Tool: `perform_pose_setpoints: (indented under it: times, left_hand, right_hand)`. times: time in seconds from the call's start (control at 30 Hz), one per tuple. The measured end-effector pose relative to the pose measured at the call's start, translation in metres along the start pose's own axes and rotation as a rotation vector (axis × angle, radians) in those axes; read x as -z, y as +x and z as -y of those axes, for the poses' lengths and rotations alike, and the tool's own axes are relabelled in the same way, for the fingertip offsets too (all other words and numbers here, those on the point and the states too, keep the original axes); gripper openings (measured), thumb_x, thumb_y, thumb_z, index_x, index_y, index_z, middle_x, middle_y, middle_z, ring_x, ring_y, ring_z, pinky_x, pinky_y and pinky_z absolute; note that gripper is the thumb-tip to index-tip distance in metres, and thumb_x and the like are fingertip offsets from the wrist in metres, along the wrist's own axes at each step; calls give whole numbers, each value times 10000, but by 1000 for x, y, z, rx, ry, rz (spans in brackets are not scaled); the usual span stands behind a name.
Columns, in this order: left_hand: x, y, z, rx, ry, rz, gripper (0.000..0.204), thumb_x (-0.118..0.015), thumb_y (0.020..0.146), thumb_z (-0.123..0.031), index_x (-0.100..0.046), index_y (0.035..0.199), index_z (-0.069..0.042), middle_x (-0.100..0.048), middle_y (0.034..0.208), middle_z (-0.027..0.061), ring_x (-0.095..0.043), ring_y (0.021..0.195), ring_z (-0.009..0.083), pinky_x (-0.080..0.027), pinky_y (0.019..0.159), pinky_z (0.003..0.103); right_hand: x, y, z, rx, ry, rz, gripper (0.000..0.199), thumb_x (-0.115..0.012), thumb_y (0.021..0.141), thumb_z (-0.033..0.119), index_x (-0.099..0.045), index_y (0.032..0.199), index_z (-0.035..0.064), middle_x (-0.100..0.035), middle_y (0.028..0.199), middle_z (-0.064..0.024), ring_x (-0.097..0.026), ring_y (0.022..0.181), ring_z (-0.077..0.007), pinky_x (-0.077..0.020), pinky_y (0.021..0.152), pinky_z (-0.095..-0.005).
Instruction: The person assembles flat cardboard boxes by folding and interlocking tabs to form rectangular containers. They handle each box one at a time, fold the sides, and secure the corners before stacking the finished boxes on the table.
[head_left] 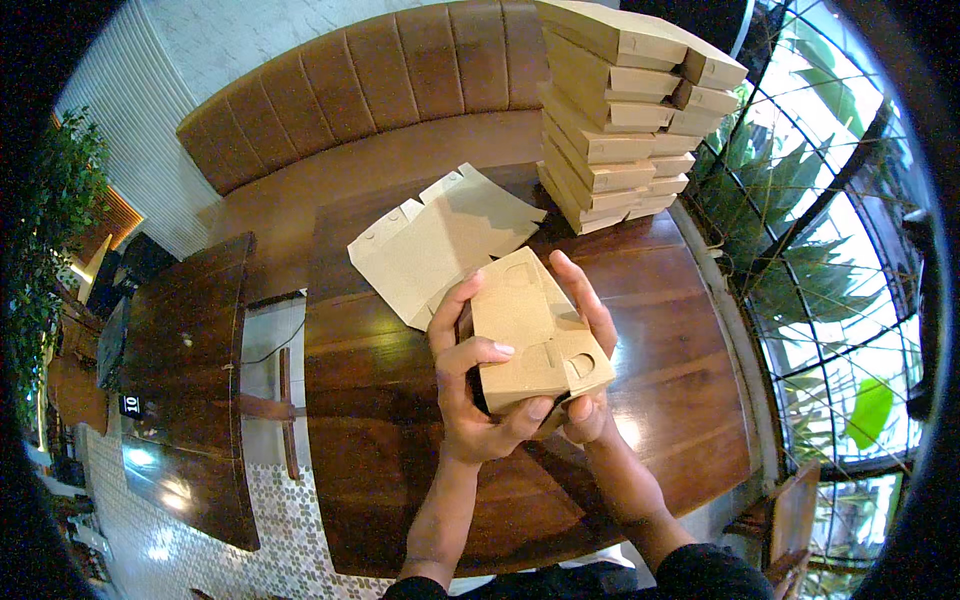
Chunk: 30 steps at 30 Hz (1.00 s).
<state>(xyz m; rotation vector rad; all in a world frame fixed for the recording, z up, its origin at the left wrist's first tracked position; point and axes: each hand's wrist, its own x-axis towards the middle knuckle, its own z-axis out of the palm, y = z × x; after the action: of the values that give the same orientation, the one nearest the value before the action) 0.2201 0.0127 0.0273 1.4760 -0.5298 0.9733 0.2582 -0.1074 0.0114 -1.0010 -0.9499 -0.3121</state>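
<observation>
Dark polished wooden surface (640, 300) fills the middle of the view, with a brown padded leather bench (400, 70) curving behind it at twelve o'clock and a leafy glazed window wall (830, 300) at three o'clock. At one o'clock a tall stack of folded brown cardboard boxes (625, 110) stands on the surface's far corner, its tabbed ends facing right. Just behind the hands, at eleven o'clock from them, a flat unfolded brown cardboard box blank (440, 240) lies on the wood, partly hidden by the held box. At nine o'clock a second dark wooden table (190, 380) stands over a patterned tile floor (300, 530), and a green potted plant (50, 200) sits at the left rim.

At centre, a small brown cardboard box with slotted flaps (535, 335) is held above the surface. Left hand (470, 385) has its fingers clenched around the box's left side and bottom edge. Right hand (590, 340) grasps the right side, fingers stretched along it. Whether anything is inside cannot be told.
</observation>
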Motion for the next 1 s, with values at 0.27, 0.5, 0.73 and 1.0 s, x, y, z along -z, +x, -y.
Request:
perform_pose_setpoints:
  times: [0.27,0.5,0.73,1.0]
  left_hand:
    - [3,-3,-2,-32,-70,-45,471,-821,849,-384,-549,1198,-222,-468,1412,201,-479,1362,468,-413,1136,601]
    - [5,-3,3,-9,-218,-149,506,-838,847,-460,-508,1154,-229,-503,1309,166,-476,1378,471,-398,1141,602]
    - [15,-6,5,152,-426,-234,549,-834,846,-536,-516,1160,-217,-506,1343,189,-489,1368,426,-381,1151,561]
    - [32,-10,5,336,-627,-254,565,-809,859,-540,-518,1209,-204,-514,1339,200,-482,1323,387,-369,1147,516]
  right_hand:
    - [-10,-1,4,-12,154,-109,724,-644,938,692,-471,1450,209,-198,1649,-282,-355,1492,-485,-391,1174,-608]
    - [-11,-3,12,-119,221,-188,625,-643,945,694,-497,1357,246,-227,1653,-273,-362,1484,-474,-425,1165,-589]
    - [-8,6,23,-217,366,-264,631,-622,960,659,-492,1366,194,-324,1614,-290,-411,1440,-441,-411,1154,-559]
    - [8,14,32,-321,504,-316,547,-534,1030,587,-478,1383,173,-435,1563,-257,-510,1350,-435,-441,1119,-577]
